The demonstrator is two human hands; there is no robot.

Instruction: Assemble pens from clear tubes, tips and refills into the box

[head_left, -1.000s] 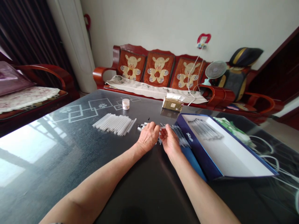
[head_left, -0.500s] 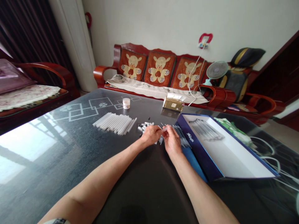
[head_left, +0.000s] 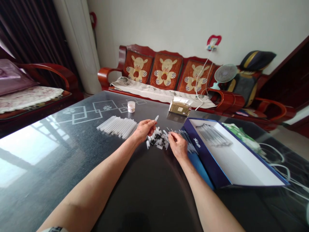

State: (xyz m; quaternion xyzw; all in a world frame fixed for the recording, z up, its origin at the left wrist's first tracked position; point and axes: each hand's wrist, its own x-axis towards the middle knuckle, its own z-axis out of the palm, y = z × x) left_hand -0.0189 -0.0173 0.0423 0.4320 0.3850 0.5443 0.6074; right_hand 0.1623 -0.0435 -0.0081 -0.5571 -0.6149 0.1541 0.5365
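My left hand (head_left: 145, 128) is closed around a whitish translucent pen barrel (head_left: 156, 118), whose end sticks out past the fingertips, pointing up and away. My right hand (head_left: 178, 144) is pinched shut at the right side of a small heap of white and black pen parts (head_left: 158, 140); what lies between its fingertips is too small to make out. Just left of my left hand, a row of whitish pen barrels (head_left: 117, 126) lies side by side. Thin pen refills (head_left: 189, 141) lie beyond my right hand, against the blue box, partly hidden by the hand.
The open blue box (head_left: 251, 167), white inside, holds a bundle of thin refills (head_left: 213, 135). A small white tub (head_left: 131, 106) and a tissue pack (head_left: 179, 107) stand farther back on the dark glossy table (head_left: 149, 199). White cables (head_left: 281, 169) and a green-white bag (head_left: 243, 137) lie right of the box.
My hands were together over the heap. My left hand has moved left and up with the pen barrel, uncovering the heap; my right hand has turned down slightly, staying near the same place.
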